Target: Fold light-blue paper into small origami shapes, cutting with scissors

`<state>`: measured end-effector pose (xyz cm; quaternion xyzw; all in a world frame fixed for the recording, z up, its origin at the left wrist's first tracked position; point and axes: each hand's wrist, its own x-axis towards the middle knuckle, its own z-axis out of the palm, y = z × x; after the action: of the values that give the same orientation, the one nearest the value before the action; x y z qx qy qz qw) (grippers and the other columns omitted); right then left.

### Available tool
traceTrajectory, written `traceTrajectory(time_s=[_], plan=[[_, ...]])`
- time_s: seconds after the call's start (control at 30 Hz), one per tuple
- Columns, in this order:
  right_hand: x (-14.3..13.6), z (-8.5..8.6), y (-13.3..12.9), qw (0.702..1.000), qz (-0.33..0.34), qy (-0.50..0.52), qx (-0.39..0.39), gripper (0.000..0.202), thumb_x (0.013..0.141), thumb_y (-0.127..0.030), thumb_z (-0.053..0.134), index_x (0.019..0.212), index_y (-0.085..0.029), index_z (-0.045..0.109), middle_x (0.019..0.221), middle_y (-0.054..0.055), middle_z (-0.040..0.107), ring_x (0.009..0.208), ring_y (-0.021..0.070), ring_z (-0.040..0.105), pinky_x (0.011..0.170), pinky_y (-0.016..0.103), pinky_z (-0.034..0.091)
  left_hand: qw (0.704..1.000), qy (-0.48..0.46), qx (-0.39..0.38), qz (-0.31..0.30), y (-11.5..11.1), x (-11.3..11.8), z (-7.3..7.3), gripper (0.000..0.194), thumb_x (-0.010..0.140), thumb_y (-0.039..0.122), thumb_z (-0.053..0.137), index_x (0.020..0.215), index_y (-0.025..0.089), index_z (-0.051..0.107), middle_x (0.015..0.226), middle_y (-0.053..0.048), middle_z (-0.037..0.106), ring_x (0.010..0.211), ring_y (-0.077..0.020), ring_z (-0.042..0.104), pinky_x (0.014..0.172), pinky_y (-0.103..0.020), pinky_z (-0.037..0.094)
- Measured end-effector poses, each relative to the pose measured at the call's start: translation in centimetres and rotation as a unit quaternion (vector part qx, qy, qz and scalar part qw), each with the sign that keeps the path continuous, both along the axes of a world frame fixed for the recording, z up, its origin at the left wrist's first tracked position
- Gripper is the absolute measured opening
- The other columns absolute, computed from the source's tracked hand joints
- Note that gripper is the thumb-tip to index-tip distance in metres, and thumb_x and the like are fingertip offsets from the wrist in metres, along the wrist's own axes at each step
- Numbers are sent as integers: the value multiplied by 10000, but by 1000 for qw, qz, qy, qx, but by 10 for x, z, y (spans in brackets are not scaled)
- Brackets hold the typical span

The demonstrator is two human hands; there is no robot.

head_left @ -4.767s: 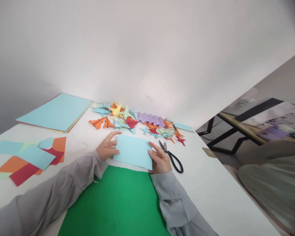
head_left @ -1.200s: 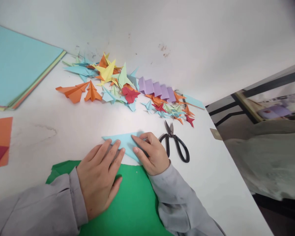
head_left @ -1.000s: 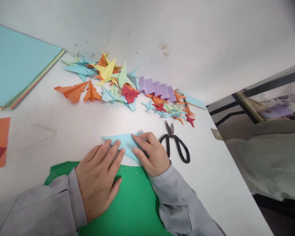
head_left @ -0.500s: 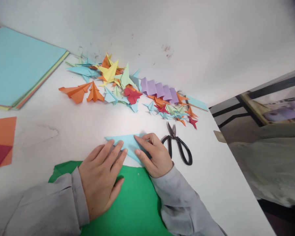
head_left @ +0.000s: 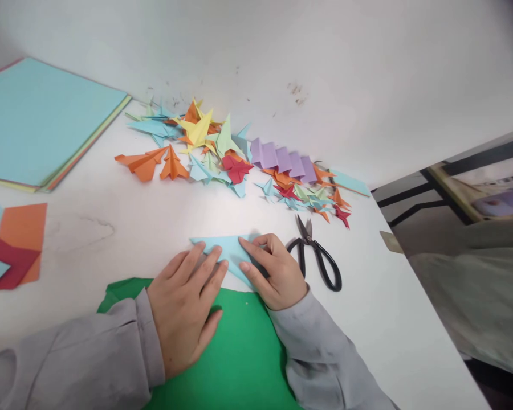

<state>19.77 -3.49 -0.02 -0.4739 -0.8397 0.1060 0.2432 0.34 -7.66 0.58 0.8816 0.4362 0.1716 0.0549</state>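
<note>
A folded piece of light blue paper (head_left: 231,248) with a pointed left end lies on the white table. My left hand (head_left: 191,304) rests flat at its left side, fingers stretched out with the tips on the paper. From the right, my right hand (head_left: 277,272) holds the same paper, index finger and thumb on it and the other fingers curled in. Part of the paper is hidden under both hands. Below them spreads a green sheet (head_left: 235,347), partly covered by my left hand and sleeves.
Black-handled scissors (head_left: 320,250) lie right of my right hand, blades slightly apart. Behind are several folded paper shapes (head_left: 196,134) and a pleated purple paper (head_left: 282,159). Large coloured sheets (head_left: 47,125) are stacked at left, above loose orange paper (head_left: 23,228). The table's edge runs along the right.
The view has turned slightly left, so everything appears farther right and more cut paper shows at the left. Both hands keep their places on the light blue paper.
</note>
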Motion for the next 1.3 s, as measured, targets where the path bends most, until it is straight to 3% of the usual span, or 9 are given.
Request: traceTrajectory(time_s=[0.17,0.43,1.3], plan=[[1,-1,1,1000,6,-2,5,376,829,-344,434,1090,-111,571,859,102,483,722,182,510,619,338,477,1000,5,2,11,0,0,0,509,741,357,473,1210,160,483,1315,-112,417,1216,-361,299,958,-498,284],[0,-1,1,1000,10,2,14,350,824,-306,451,1076,-101,579,853,101,488,741,183,520,627,325,476,999,20,13,38,-4,2,-1,554,766,387,430,1190,37,490,1302,-188,415,1234,-363,284,990,-490,253],[1,-3,1,1000,9,4,17,350,828,-321,444,1079,-120,581,853,96,487,744,182,515,616,327,477,998,30,6,54,-6,4,-1,551,765,400,426,1167,34,519,1290,-195,431,1218,-365,313,973,-489,273]])
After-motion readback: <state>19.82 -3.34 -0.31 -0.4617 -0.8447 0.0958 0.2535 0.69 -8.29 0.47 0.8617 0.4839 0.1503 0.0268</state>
